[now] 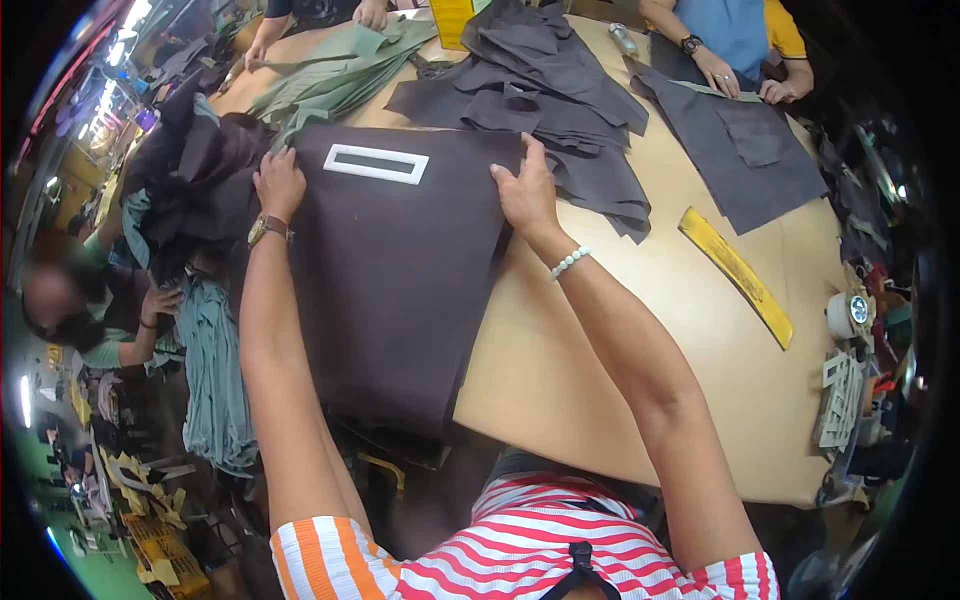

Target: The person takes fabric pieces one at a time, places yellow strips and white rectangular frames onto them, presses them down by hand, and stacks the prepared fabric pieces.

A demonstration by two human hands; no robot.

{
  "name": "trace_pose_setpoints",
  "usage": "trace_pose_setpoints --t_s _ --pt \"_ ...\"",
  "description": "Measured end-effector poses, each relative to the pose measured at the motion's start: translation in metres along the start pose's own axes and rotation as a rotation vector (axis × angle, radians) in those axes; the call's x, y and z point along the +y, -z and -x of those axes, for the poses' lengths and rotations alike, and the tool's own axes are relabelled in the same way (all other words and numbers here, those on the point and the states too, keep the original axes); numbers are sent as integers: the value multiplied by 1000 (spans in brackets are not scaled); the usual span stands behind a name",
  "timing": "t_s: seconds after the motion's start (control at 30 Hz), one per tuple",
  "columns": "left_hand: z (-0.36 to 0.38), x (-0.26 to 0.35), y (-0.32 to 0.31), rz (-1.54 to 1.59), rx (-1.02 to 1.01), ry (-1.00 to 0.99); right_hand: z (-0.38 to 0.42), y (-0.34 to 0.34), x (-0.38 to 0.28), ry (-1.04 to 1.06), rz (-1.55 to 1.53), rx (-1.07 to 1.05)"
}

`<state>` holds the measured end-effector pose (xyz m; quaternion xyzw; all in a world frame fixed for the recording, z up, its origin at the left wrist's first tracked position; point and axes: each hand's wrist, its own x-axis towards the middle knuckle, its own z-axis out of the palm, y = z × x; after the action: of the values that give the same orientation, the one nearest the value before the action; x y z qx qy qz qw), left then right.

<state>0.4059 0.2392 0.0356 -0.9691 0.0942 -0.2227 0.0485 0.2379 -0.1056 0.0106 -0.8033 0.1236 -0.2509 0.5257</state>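
A large dark fabric panel (390,280) lies over the table's near edge and hangs down in front. My left hand (279,184) grips its upper left corner, fingers curled at the edge. At the upper right corner my right hand (526,186) holds the panel's edge, with the thumb apart from the fingers. A white rectangular frame with an open slot (376,178) rests on the panel near its top edge, between my hands; neither hand touches it.
Dark cut pieces (530,90) and green fabric (345,72) lie on the table (570,370). A yellow curved strip (737,278) is at the right. Co-workers' hands (735,82) handle another dark piece. A person sits at the left beside hanging teal cloth (212,370).
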Motion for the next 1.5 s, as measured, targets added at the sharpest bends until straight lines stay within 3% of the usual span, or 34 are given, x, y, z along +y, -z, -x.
trace_pose_setpoints --t_s 0.1,0.13,0.23,0.37,0.4,0.47,0.57,0.67,0.77,0.87,1.0,1.1,1.23,1.3,1.5 --pt "-6 5 -7 -33 -50 35 -6 7 -14 -109 98 -72" --pt "-10 5 -6 -60 -171 65 -9 6 -11 -125 106 -83" --pt "-5 22 -5 -105 -69 204 -11 1 -8 -138 130 -97" --pt "-5 60 -8 397 -52 208 -12 2 -5 -136 109 -104" --pt "-10 58 -33 382 -79 94 -11 2 -3 -113 106 -86" --pt "-1 82 -26 418 -207 70 -12 2 0 -63 101 -49" --pt "20 125 13 399 -287 151 -10 7 1 -67 25 -56" --pt "19 122 -3 432 -235 179 11 28 -7 -224 -351 -156" --pt "22 127 14 432 -277 168 56 46 3 -40 -518 -333" --pt "23 130 10 450 -265 191 84 49 2 173 -170 -430" --pt "24 130 5 427 -234 196 83 25 -9 430 172 -294" --pt "25 132 5 415 -207 194 82 7 -6 419 331 -272" --pt "25 131 2 414 -178 193 89 31 4 471 137 -86" --pt "25 132 4 401 -178 197 92 68 8 285 58 -111" --pt "23 132 1 397 -183 209 94 143 18 238 -36 11"
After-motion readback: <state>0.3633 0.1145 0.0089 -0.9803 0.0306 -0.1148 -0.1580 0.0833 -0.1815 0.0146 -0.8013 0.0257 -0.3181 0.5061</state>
